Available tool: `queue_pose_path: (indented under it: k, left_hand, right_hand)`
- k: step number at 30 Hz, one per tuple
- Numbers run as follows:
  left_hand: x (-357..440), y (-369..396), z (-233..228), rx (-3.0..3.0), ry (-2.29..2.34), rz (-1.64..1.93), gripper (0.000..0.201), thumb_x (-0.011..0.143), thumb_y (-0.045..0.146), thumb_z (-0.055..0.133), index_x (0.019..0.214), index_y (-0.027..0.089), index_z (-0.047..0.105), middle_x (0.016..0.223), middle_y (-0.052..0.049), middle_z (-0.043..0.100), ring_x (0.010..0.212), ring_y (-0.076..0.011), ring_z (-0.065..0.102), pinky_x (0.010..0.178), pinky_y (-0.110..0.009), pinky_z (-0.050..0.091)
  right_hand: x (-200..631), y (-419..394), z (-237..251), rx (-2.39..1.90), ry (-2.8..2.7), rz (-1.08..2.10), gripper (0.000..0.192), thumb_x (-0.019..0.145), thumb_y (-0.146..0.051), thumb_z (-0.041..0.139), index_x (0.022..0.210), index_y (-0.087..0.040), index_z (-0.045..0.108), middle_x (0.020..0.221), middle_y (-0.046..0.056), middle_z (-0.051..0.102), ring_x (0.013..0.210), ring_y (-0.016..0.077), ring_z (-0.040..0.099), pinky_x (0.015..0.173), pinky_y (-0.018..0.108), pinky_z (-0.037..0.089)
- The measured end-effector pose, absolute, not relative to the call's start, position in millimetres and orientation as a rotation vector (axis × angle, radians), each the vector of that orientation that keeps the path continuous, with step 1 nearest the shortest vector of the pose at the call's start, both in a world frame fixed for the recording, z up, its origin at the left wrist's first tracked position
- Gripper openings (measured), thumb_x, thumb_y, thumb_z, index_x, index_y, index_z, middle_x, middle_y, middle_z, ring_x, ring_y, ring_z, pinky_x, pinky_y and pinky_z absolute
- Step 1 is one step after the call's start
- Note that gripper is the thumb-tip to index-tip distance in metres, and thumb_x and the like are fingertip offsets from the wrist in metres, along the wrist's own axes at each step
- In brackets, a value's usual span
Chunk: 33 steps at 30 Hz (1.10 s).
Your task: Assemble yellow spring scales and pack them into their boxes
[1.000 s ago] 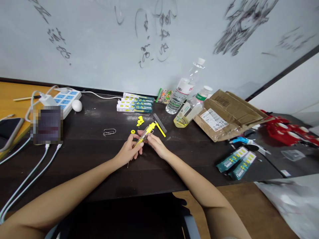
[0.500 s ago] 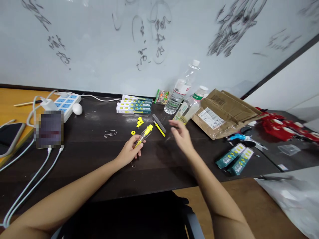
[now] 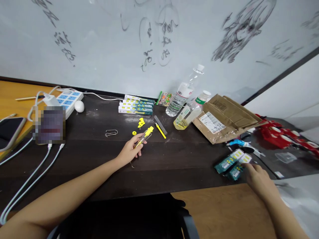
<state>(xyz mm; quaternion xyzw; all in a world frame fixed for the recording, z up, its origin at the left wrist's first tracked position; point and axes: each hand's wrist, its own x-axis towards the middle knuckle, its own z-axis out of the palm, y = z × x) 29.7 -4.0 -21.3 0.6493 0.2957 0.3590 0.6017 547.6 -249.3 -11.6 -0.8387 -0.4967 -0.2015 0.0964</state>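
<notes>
My left hand (image 3: 131,147) is closed around a yellow-and-clear pen-shaped tool (image 3: 146,135), its yellow end pointing up and to the right. Just beyond lie small yellow parts (image 3: 141,122) and a yellow ring (image 3: 134,133). A slim yellow rod (image 3: 160,130) rests against a dark grey strip (image 3: 160,124) to the right. My right hand (image 3: 259,179) is over at the right, its fingers at the edge of the nearer green-and-white box (image 3: 235,172); blur hides whether they grip it. A second such box (image 3: 228,162) lies alongside.
Metal clips (image 3: 111,133) lie on the left. Several similar boxes (image 3: 136,108) are stacked at the back. Two bottles, one of water (image 3: 176,101) and one with a green label (image 3: 185,118), stand before a cardboard parcel (image 3: 224,116). A power strip (image 3: 71,101) and blurred-out device (image 3: 51,125) are left.
My right hand has moved from beside the bottles to the two boxes at the right. My left hand keeps its hold on the pen-shaped tool. The view has shifted slightly.
</notes>
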Motion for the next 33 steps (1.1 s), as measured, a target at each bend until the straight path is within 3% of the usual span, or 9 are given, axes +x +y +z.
queue_pose_path:
  k: [3,6,12,17,19,20,23,29,33]
  left_hand:
    - [30,-3,-22,1.497,0.686,0.822,0.051,0.084,0.027,0.052,0.133,0.021,0.041,0.111,-0.009,0.062,0.048,-0.0025,0.053,0.040,-0.014,0.043]
    - [30,-4,-21,1.509,0.698,0.825,0.050,0.083,0.025,0.051,0.132,0.020,0.041,0.108,-0.008,0.062,0.047,-0.0025,0.053,0.040,-0.015,0.043]
    - [30,-6,-17,1.553,0.737,0.863,0.048,0.081,0.022,0.051,0.128,0.019,0.043,0.102,-0.006,0.062,0.049,-0.0037,0.053,0.042,-0.017,0.045]
    - [29,-4,-21,1.549,0.758,0.916,0.047,0.081,0.022,0.051,0.127,0.021,0.044,0.098,-0.004,0.062,0.044,-0.0024,0.049,0.038,-0.016,0.042]
    - [29,-3,-22,1.529,0.777,0.943,0.044,0.082,0.025,0.052,0.125,0.021,0.045,0.094,-0.002,0.061,0.040,-0.0015,0.047,0.036,-0.015,0.040]
    - [29,-3,-22,1.516,0.782,0.955,0.043,0.082,0.027,0.053,0.123,0.021,0.045,0.091,-0.001,0.060,0.038,-0.0010,0.045,0.034,-0.015,0.038]
    - [30,-2,-20,1.471,0.772,0.979,0.033,0.083,0.035,0.054,0.112,0.020,0.046,0.080,0.004,0.056,0.033,-0.0001,0.040,0.030,-0.014,0.033]
    - [29,-3,-13,1.408,0.723,1.055,0.027,0.083,0.041,0.056,0.088,0.021,0.038,0.061,0.012,0.040,0.029,-0.0001,0.034,0.027,-0.011,0.025]
    - [26,-3,-10,1.408,0.739,1.150,0.027,0.083,0.042,0.055,0.086,0.021,0.039,0.066,0.009,0.046,0.034,-0.0010,0.040,0.029,-0.011,0.028]
  right_hand:
    - [532,-262,-12,-2.475,-1.789,-0.553,0.040,0.063,-0.023,0.047,0.101,-0.032,0.058,0.106,0.017,0.058,0.088,0.0341,0.058,0.080,0.049,0.047]
    - [521,-262,-10,-2.459,-1.855,-0.597,0.039,0.068,-0.026,0.046,0.105,-0.032,0.056,0.111,0.017,0.056,0.092,0.0350,0.056,0.082,0.050,0.046]
    - [507,-250,1,-2.449,-1.806,-0.462,0.031,0.063,-0.022,0.048,0.090,-0.033,0.058,0.107,0.015,0.059,0.093,0.0356,0.057,0.077,0.053,0.046]
    - [470,-245,39,-2.588,-1.827,-0.589,0.029,0.058,-0.015,0.052,0.083,-0.029,0.047,0.106,0.016,0.060,0.099,0.0341,0.057,0.079,0.047,0.046]
    - [440,-237,58,-2.715,-1.848,-0.545,0.016,0.071,-0.027,0.052,0.083,-0.025,0.042,0.083,0.016,0.061,0.086,0.0342,0.061,0.074,0.044,0.045]
    - [423,-231,67,-2.803,-1.752,-0.497,0.016,0.076,-0.034,0.051,0.084,-0.024,0.041,0.072,0.013,0.059,0.073,0.0325,0.062,0.066,0.041,0.045]
    - [366,-200,84,-2.695,-1.671,-0.230,0.030,0.079,-0.041,0.050,0.099,-0.021,0.040,0.067,0.004,0.056,0.057,0.0247,0.057,0.053,0.033,0.039]
    - [280,-102,83,-1.779,-1.955,0.385,0.036,0.082,-0.052,0.052,0.094,-0.018,0.050,0.081,0.002,0.059,0.072,0.0173,0.055,0.065,0.026,0.044]
    - [243,-44,73,-1.486,-2.054,0.779,0.036,0.084,-0.051,0.052,0.092,-0.017,0.057,0.082,0.001,0.057,0.071,0.0143,0.054,0.067,0.026,0.046]
